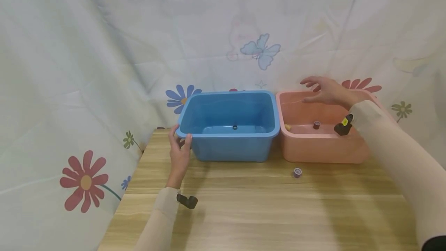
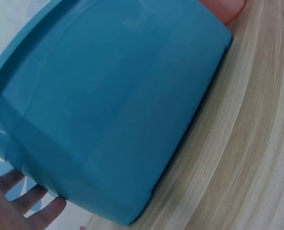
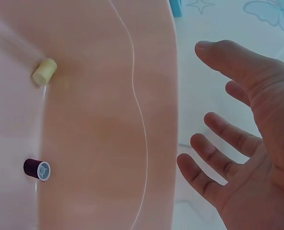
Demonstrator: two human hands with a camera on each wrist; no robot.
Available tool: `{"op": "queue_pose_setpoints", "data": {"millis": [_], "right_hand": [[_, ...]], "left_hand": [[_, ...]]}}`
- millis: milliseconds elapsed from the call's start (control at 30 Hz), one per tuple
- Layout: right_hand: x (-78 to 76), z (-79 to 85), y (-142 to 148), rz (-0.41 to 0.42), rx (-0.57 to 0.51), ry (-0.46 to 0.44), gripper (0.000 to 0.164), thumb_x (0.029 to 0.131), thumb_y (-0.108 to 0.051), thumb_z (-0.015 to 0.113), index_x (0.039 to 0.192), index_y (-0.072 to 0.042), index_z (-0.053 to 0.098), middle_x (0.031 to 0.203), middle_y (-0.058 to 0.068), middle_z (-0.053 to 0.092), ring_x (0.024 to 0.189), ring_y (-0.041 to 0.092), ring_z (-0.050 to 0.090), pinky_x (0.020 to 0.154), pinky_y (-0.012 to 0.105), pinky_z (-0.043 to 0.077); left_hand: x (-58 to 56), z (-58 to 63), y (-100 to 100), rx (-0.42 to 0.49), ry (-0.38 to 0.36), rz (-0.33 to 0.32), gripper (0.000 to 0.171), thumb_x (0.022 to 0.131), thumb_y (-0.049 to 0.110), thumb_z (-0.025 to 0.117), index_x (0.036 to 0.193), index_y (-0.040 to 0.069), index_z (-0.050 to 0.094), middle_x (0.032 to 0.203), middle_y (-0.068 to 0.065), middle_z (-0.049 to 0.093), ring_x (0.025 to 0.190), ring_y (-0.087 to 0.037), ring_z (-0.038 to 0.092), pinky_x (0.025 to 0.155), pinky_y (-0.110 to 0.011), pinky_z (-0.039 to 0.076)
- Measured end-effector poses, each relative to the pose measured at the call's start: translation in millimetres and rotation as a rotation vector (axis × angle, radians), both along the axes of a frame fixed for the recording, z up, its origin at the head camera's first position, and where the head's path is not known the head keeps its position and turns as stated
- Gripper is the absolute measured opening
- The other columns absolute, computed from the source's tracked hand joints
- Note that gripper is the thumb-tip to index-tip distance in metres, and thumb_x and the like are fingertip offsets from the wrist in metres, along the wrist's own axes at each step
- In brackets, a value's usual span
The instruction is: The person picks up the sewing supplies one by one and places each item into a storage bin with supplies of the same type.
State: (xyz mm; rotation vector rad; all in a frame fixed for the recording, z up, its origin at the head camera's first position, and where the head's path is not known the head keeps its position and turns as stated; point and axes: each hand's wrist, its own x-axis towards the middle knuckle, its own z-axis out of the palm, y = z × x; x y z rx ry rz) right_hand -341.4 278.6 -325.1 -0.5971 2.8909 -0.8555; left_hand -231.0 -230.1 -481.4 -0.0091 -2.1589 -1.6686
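My left hand [image 1: 179, 158] holds the front left corner of a blue plastic bin [image 1: 230, 148], with the thumb in front and fingers along the side wall. In the left wrist view, those fingers [image 2: 48, 211] lie against the blue wall. My right hand [image 1: 327, 91] hovers above the back of a pink bin [image 1: 324, 150], fingers spread and loosely bent, holding nothing. Inside the pink bin lie a dark maroon thread spool [image 3: 36, 169] and a pale yellow spool [image 3: 45, 72]. A small dark round object [image 1: 235, 127] lies in the blue bin.
A light purple spool [image 1: 297, 172] stands on the wooden table [image 1: 244, 208], before the pink bin. The bins stand side by side, close to a hanging floral curtain [image 1: 209, 30] behind them.
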Motion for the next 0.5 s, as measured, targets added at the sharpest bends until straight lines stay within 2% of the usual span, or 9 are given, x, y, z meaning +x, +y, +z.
{"op": "queue_pose_setpoints", "data": {"millis": [500], "right_hand": [[6.7, -1.2, 2.3, -0.004, -0.028, 0.003, 0.075, 0.09, -0.038, 0.08, 0.151, -0.013, 0.044, 0.149, 0.024, 0.047, 0.128, 0.048, 0.05, 0.092, 0.061, 0.053]], "left_hand": [[1.4, 0.4, 0.0, -0.001, -0.004, -0.002, 0.06, 0.104, 0.048, 0.056, 0.155, 0.041, 0.026, 0.157, -0.015, 0.04, 0.127, -0.039, 0.053, 0.098, -0.061, 0.048]]}}
